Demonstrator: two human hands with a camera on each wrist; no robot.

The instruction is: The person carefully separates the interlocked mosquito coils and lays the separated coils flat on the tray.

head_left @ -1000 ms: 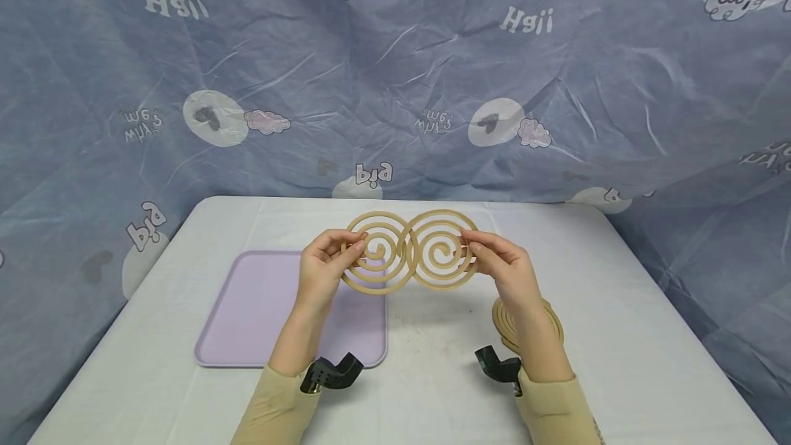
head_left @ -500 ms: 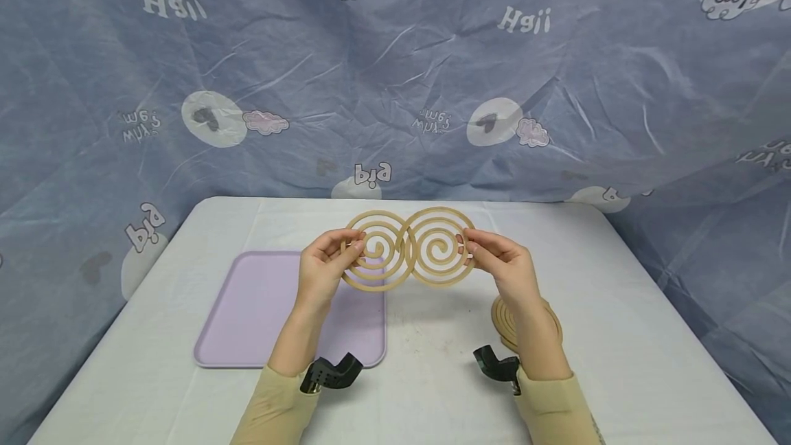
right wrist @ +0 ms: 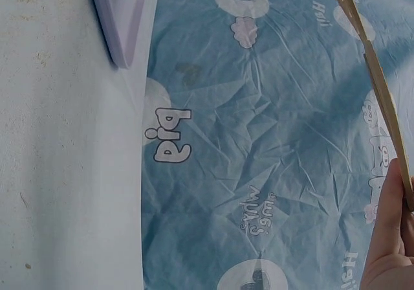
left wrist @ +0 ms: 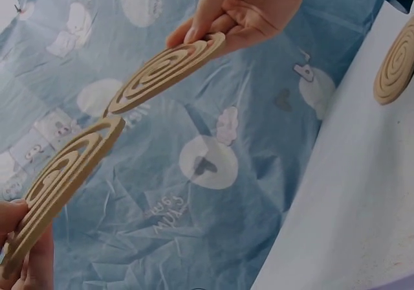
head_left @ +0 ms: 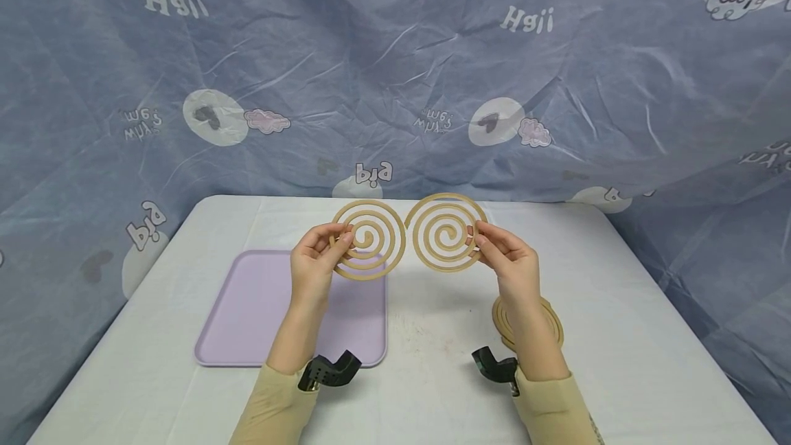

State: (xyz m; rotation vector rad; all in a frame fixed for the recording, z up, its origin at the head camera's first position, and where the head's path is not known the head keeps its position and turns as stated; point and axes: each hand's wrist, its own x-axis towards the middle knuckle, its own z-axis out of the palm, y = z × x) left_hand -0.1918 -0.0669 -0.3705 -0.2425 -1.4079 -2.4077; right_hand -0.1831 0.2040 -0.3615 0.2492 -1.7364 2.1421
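Observation:
Two tan spiral coils are held up above the white table (head_left: 618, 335). My left hand (head_left: 318, 259) pinches the left coil (head_left: 369, 240) at its left rim. My right hand (head_left: 503, 256) pinches the right coil (head_left: 446, 232) at its right rim. The coils stand side by side with a thin gap between them. In the left wrist view the left coil (left wrist: 61, 173) and the right coil (left wrist: 165, 70) show edge-on, with the right hand (left wrist: 249, 8) gripping its coil. In the right wrist view the right coil (right wrist: 378, 89) shows as a thin edge.
A lilac tray (head_left: 259, 314) lies flat on the table's left half. A stack of more tan coils (head_left: 553, 325) lies on the table under my right forearm. A blue printed cloth (head_left: 395, 74) hangs behind the table and drapes around it.
The two coils were interlocked and overlapping; now they are apart, each in its own hand. Both hands rose a little and moved outward.

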